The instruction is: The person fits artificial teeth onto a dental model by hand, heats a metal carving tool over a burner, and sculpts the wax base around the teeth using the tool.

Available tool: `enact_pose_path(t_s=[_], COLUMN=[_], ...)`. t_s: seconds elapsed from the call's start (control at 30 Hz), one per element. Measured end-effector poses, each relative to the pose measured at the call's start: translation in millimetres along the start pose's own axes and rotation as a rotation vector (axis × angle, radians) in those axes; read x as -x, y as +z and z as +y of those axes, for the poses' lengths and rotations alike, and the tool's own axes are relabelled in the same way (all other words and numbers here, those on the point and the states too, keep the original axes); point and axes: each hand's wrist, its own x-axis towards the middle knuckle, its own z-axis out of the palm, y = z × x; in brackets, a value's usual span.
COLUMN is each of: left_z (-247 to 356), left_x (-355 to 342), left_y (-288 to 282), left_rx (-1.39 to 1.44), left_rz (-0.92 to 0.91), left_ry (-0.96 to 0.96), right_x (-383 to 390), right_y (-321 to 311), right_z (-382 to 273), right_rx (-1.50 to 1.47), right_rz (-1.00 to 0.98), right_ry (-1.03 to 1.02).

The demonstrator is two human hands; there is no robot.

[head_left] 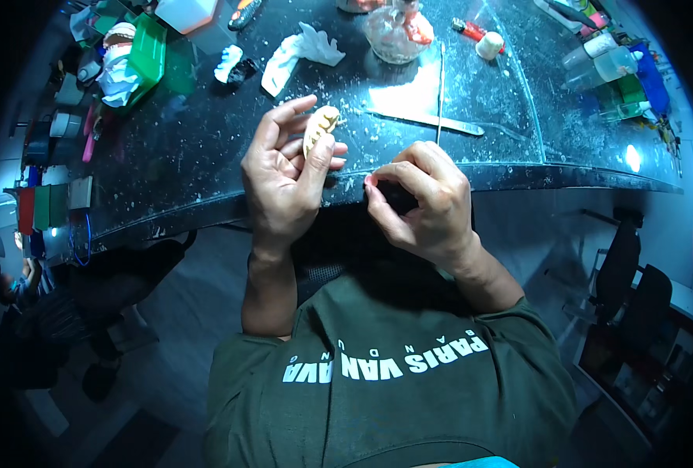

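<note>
My left hand (282,183) is raised over the table's front edge, holding a pale yellow dental cast (320,131) between the thumb and fingers. A row of tooth shapes shows along the cast, which is tilted upward. To its right and apart from it, my right hand (428,195) is closed in a pinch, thumb against index finger. A tiny pink piece (368,181) shows at those fingertips; its exact kind is too small to make out.
On the dark, speckled table (206,168) lie a metal spatula (440,123), a thin rod (441,86) and crumpled white tissue (282,66). Behind stands a clear bowl (397,48) with pinkish material. A green box (153,51) is at left, plastic bottles (608,70) at right.
</note>
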Motion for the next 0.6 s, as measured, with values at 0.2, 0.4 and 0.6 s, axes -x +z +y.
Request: enact_pose_path(t_s=[0.2,0.4,0.6], left_z=[-1.7,2.1,-1.8], left_x=[1.1,-5.2,-5.2], left_y=[8.1,17.7,22.7], left_rx=[-0.357,-0.867,-0.883], left_rz=[0.065,0.076,0.099], left_ry=[0.113,0.3,0.315], right_x=[-11.6,-21.7,-20.1], right_y=[-25.8,-33.2,-31.4], right_z=[-0.9,28.2,34.7], right_rx=[-0.368,-1.375,-1.921], right_rz=[0.016,0.037,-0.034], right_ry=[0.208,0.441,0.54])
